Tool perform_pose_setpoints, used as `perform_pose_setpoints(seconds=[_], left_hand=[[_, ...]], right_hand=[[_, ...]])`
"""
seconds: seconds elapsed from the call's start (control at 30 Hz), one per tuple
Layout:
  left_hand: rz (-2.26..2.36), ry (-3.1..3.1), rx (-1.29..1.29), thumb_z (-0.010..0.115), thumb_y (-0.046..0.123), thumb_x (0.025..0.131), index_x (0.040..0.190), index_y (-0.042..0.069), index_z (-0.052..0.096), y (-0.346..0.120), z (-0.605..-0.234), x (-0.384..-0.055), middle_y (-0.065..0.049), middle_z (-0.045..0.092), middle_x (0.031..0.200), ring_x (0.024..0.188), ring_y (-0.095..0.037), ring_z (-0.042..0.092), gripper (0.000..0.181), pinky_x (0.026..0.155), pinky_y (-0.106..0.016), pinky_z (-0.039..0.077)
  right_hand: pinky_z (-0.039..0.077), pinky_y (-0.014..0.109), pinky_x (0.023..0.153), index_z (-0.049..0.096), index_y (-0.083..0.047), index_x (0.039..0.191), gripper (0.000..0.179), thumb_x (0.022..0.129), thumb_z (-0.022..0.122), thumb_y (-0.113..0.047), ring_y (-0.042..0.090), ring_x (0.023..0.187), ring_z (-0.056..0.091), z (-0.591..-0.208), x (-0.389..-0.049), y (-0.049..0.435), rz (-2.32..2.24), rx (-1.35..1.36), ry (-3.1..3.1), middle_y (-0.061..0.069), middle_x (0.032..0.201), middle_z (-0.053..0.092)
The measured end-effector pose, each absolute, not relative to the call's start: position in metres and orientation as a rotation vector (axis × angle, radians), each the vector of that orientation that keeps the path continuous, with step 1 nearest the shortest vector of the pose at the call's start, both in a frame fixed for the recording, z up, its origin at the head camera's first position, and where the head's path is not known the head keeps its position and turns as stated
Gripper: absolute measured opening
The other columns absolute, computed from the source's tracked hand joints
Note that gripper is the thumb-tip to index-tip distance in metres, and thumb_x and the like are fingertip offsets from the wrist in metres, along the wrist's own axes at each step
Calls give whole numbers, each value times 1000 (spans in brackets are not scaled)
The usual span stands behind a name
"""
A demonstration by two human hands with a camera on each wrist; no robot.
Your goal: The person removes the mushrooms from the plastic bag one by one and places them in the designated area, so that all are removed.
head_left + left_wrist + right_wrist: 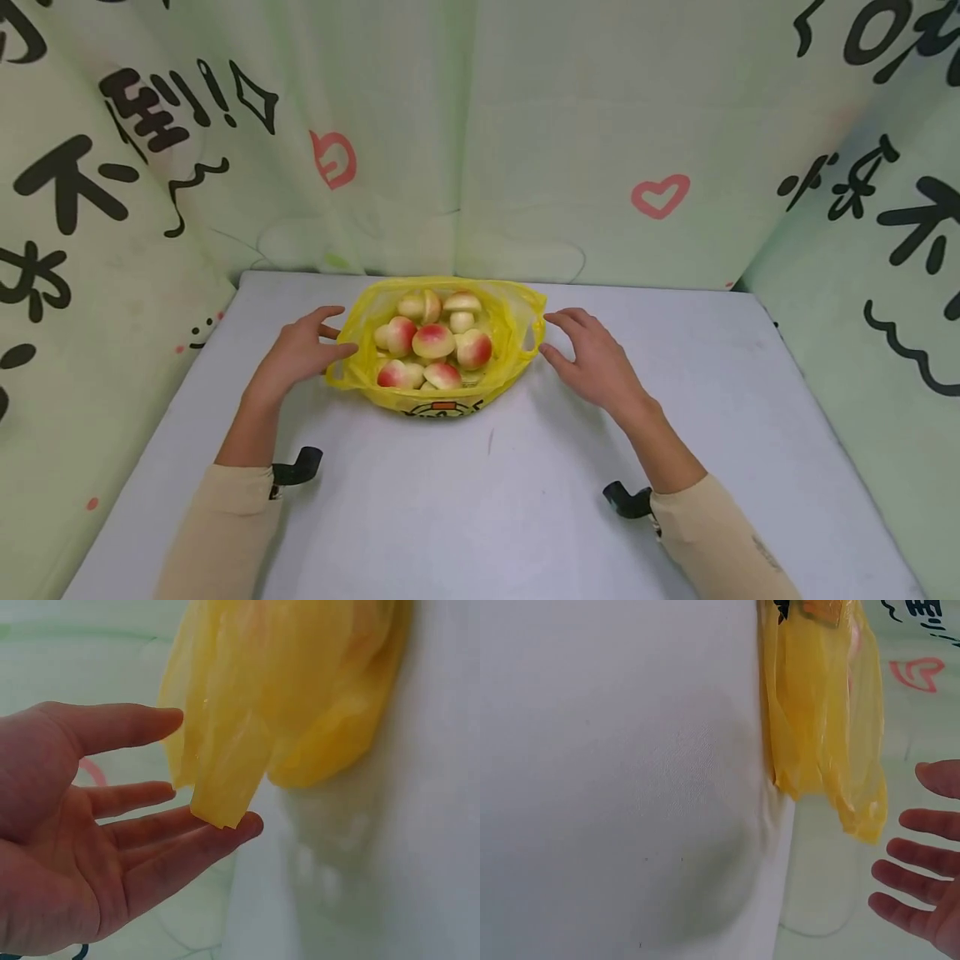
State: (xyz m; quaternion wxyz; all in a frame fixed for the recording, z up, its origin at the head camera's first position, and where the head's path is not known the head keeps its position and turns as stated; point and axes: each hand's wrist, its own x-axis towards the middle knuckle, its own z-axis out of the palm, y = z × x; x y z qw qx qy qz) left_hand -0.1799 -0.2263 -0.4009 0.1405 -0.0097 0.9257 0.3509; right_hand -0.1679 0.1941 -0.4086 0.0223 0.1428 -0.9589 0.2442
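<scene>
A yellow plastic bag [435, 403] stands with its mouth spread at the far middle of the table. Inside it lie several mushroom-shaped pieces [433, 341], cream with pinkish-red caps. At the bag's left handle is my left hand [303, 346], fingers extended; in the left wrist view the handle's edge hangs by the fingertips, the thumb apart from them. My right hand [592, 358] is beside the right handle with its fingers spread. A gap separates those fingers from the bag [817, 712] in the right wrist view. Neither hand grips anything.
The white table [450, 517] ends at a pale green curtain [555, 150] behind the bag. More curtain with black characters and red hearts hangs on both sides. A black wrist mount [298, 467] sits on the left sleeve, another [628, 502] on the right.
</scene>
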Motion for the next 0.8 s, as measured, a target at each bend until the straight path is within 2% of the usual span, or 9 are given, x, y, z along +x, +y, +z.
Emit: perform_pose_setpoints(seconds=[0.13, 0.4, 0.8], left_hand=[[1039, 2622, -45, 71, 28, 96, 161, 6, 34, -224, -399, -185, -31, 58, 143, 93, -32, 73, 78, 78, -35, 62], [1038, 2591, -66, 73, 17, 92, 157, 8, 42, -221, -402, -188, -30, 58, 141, 83, -25, 69, 73, 73, -30, 60], [1088, 2593, -13, 72, 11, 90, 157, 9, 42, -220, -404, -190, -29, 57, 141, 89, -29, 69, 73, 75, -33, 60]], right_hand=[[48, 56, 110, 59, -6, 144, 51, 99, 69, -29, 36, 132, 55, -409, -169, 185, 790, 483, -2949, 14, 144, 57], [54, 51, 102, 62, -4, 139, 48, 96, 73, -19, 37, 121, 62, -413, -176, 166, 981, 587, -2904, 17, 139, 63], [57, 51, 98, 64, -3, 134, 47, 91, 78, -12, 38, 116, 68, -415, -196, 141, 1211, 686, -2885, 19, 134, 66]])
